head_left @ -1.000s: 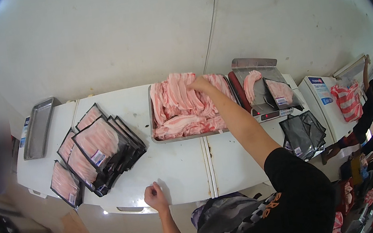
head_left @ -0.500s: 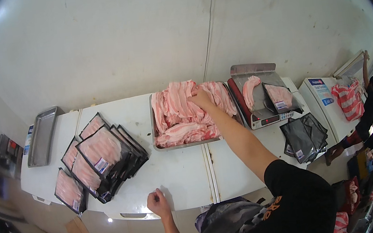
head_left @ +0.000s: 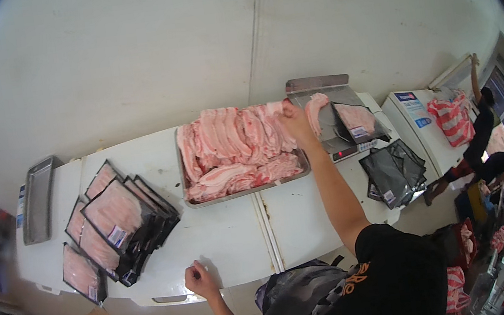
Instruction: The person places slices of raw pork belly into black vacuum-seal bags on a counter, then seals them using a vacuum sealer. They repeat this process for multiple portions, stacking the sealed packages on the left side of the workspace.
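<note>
A metal tray [head_left: 238, 195] in the middle of the white worktop is heaped with pork belly slices [head_left: 224, 137]. At its right end my right hand [head_left: 295, 120] is closed, its fingertips pinching a pale slice; the palm side is hidden. Just right of it stands a digital scale [head_left: 347, 151], its metal pan [head_left: 318, 82] bearing one loose curved slice [head_left: 316, 113] and a flat pack of sliced meat [head_left: 356, 121]. My left hand [head_left: 200, 280] is curled into a fist at the worktop's front edge, with nothing visible in it.
Filled meat packs [head_left: 117, 215] lie overlapping at the left, near an upright-edged metal tray [head_left: 42, 199]. Dark flat pouches [head_left: 393, 173] are piled right of the scale. Farther right are a red-and-white striped bag [head_left: 451, 120] and another person [head_left: 482, 135].
My right hand has moved from the middle of the meat pile to the tray's right end, beside the scale. The whole view has shifted slightly. My left fist stays at the front edge.
</note>
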A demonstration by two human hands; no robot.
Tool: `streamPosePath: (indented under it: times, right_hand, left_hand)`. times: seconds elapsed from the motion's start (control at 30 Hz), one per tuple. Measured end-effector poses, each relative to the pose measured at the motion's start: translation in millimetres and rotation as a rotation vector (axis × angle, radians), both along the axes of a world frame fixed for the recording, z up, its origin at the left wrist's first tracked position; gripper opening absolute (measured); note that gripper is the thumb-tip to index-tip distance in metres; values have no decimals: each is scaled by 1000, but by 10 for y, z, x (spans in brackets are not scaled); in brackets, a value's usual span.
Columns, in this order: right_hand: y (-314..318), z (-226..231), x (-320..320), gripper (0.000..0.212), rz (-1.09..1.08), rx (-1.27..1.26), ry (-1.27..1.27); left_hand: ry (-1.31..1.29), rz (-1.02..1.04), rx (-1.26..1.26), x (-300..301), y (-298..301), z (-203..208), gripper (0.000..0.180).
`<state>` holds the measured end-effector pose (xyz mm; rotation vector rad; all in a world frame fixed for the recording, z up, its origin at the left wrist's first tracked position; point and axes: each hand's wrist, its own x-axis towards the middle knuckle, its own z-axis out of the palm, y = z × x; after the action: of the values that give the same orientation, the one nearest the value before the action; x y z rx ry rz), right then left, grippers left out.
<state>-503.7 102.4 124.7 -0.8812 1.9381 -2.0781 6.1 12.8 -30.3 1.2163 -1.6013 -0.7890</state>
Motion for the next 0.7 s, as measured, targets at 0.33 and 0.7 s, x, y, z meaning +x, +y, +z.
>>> streamPosePath:
  times: [0.33,0.7]
  right_hand:
    - [1754,73,-552,37,-589,524,362]
    - [2066,161,-42,21,-478,274,246]
  left_hand:
    - [-5,-21,20,-63,12,52,37]
    - [51,-51,41,0,-10,-46,35]
